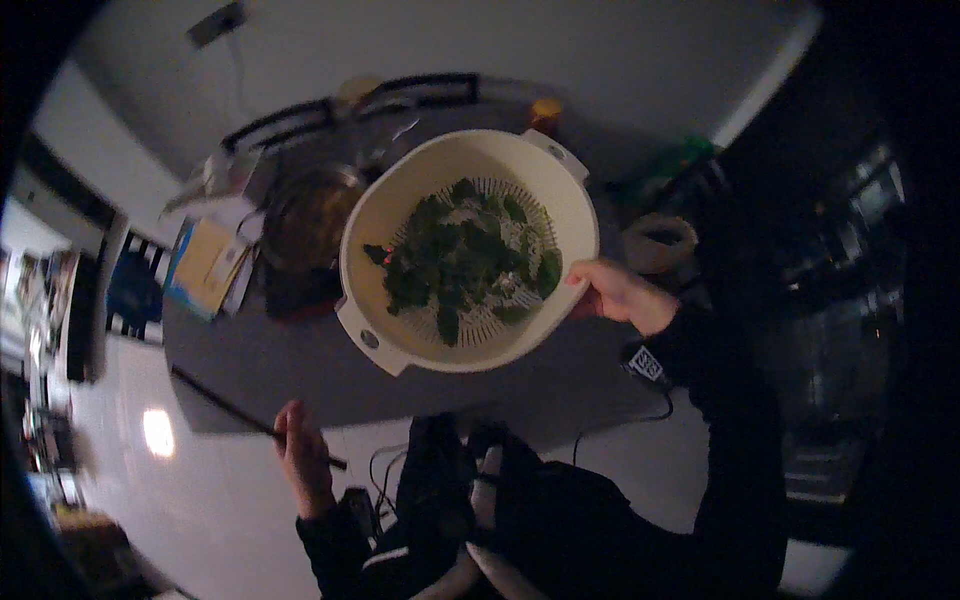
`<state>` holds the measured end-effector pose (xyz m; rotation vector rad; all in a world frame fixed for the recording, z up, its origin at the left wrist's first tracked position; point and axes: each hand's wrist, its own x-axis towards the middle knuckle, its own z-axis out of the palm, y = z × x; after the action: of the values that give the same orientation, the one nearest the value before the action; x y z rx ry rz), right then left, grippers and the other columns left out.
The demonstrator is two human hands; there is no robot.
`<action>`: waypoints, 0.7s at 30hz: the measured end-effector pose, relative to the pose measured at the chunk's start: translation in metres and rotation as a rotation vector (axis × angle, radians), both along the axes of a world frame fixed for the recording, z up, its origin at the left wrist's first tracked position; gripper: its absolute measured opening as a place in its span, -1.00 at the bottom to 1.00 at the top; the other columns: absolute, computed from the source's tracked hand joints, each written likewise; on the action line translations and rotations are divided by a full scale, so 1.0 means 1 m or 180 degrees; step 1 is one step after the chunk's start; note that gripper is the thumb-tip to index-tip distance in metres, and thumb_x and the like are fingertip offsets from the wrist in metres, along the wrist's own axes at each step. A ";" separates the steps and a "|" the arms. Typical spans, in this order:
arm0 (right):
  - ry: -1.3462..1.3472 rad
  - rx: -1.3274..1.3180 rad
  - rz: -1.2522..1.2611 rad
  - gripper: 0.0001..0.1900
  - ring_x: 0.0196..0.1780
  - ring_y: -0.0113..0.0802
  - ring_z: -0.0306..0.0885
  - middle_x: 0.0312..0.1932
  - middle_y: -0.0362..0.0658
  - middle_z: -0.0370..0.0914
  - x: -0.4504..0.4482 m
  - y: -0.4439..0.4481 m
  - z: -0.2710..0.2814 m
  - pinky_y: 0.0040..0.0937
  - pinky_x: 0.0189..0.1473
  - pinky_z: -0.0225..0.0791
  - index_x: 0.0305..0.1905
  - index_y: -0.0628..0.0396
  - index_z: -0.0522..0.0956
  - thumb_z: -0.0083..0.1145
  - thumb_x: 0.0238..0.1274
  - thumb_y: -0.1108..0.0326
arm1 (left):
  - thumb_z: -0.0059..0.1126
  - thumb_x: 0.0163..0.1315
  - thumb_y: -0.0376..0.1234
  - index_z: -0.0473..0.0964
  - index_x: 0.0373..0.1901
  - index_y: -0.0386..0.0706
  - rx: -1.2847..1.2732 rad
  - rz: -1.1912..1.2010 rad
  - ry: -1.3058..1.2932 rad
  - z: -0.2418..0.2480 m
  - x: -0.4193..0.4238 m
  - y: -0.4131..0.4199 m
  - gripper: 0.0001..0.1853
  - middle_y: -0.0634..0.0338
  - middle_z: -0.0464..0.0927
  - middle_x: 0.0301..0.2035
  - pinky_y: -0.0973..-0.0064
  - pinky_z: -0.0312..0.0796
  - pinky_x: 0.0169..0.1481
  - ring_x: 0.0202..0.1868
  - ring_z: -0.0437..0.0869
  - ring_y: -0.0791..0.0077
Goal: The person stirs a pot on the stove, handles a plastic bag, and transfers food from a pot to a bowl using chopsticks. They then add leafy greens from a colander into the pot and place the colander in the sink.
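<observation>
My right hand (611, 295) grips the right rim of a cream plastic colander (472, 360), thumb over the inside edge. The colander is tilted so that its slotted bottom faces me. Dark green leaves (457, 251) lie inside it, with a small red spot at their left side. Lower left, my left hand (301, 448) is closed around a pair of dark chopsticks (225, 403), which point up and to the left. Whether they are one stick or two is hard to tell in the dim light. My left hand is apart from the colander.
Behind the colander on the grey table (480, 401) stands a pot (311, 214) on a dark base. Books or papers (210, 262) lie at the left. A jar with an orange lid (545, 116) and a roll of tape (660, 240) are at the back and right.
</observation>
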<state>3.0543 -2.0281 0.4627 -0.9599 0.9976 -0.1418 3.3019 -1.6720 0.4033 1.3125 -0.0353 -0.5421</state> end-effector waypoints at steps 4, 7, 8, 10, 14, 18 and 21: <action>0.0200 0.0293 0.0563 -0.70 -0.26 -0.19 0.56 -0.28 0.00 0.47 0.020 0.087 -0.034 -0.20 -0.27 0.54 -0.15 0.31 0.38 -0.04 -0.02 0.38 | -0.06 0.28 -0.29 0.41 -0.13 -0.20 0.0097 0.0219 0.0214 0.006 -0.007 0.043 -0.78 0.35 0.37 -0.55 0.77 -0.07 -0.73 -0.76 0.11 0.78; 0.0259 0.0480 0.1160 -0.69 -0.26 -0.18 0.56 -0.27 0.01 0.47 0.057 0.107 -0.061 -0.19 -0.25 0.54 -0.13 0.31 0.37 -0.03 0.00 0.37 | -0.12 0.31 -0.25 0.39 -0.11 -0.21 0.0030 0.0408 0.0122 0.006 -0.007 0.071 -0.74 0.37 0.33 -0.58 0.77 -0.08 -0.72 -0.76 0.10 0.79; -0.0119 0.0608 0.1267 -0.69 -0.27 -0.16 0.57 -0.28 0.03 0.47 0.075 0.119 -0.073 -0.19 -0.24 0.54 -0.14 0.32 0.35 -0.03 0.01 0.35 | -0.14 0.32 -0.23 0.39 -0.10 -0.21 -0.0103 0.0519 -0.0103 0.008 -0.004 0.079 -0.72 0.37 0.32 -0.59 0.78 -0.08 -0.72 -0.76 0.09 0.79; 0.0026 0.0770 0.1411 -0.74 -0.29 -0.12 0.57 -0.34 0.02 0.48 0.102 0.127 -0.104 -0.17 -0.23 0.53 -0.21 0.31 0.36 -0.05 0.02 0.35 | -0.18 0.33 -0.21 0.38 -0.09 -0.23 0.0138 0.0845 -0.0078 0.003 -0.008 0.087 -0.69 0.37 0.30 -0.61 0.79 -0.09 -0.72 -0.76 0.08 0.80; -0.0014 0.0663 0.1776 -0.78 -0.30 -0.09 0.57 -0.32 0.05 0.45 0.195 0.128 -0.162 -0.18 -0.23 0.54 -0.25 0.35 0.37 -0.07 0.04 0.40 | -0.22 0.33 -0.17 0.37 -0.07 -0.25 0.0263 0.1230 -0.0314 -0.008 -0.002 0.091 -0.65 0.36 0.28 -0.63 0.77 -0.09 -0.73 -0.76 0.06 0.80; -0.0027 0.0571 0.2042 -0.81 -0.31 -0.08 0.56 -0.33 0.07 0.45 0.282 0.153 -0.202 -0.14 -0.23 0.54 -0.30 0.34 0.37 -0.11 0.03 0.40 | -0.23 0.34 -0.14 0.39 -0.13 -0.26 0.0214 0.1319 -0.0196 -0.017 0.015 0.103 -0.64 0.36 0.27 -0.64 0.75 -0.08 -0.74 -0.77 0.07 0.78; 0.0086 0.0617 0.1963 -0.78 -0.27 -0.06 0.56 -0.32 0.07 0.46 0.315 0.163 -0.202 -0.11 -0.22 0.53 -0.28 0.33 0.35 -0.11 -0.04 0.41 | -0.24 0.34 -0.12 0.40 -0.17 -0.26 0.0137 0.0987 0.0013 -0.022 0.029 0.112 -0.62 0.36 0.26 -0.63 0.76 -0.07 -0.73 -0.77 0.09 0.77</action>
<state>3.3697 -1.8655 0.2606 -1.0494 0.6864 0.4752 3.3312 -1.5604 0.3815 1.3280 0.1816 -0.2822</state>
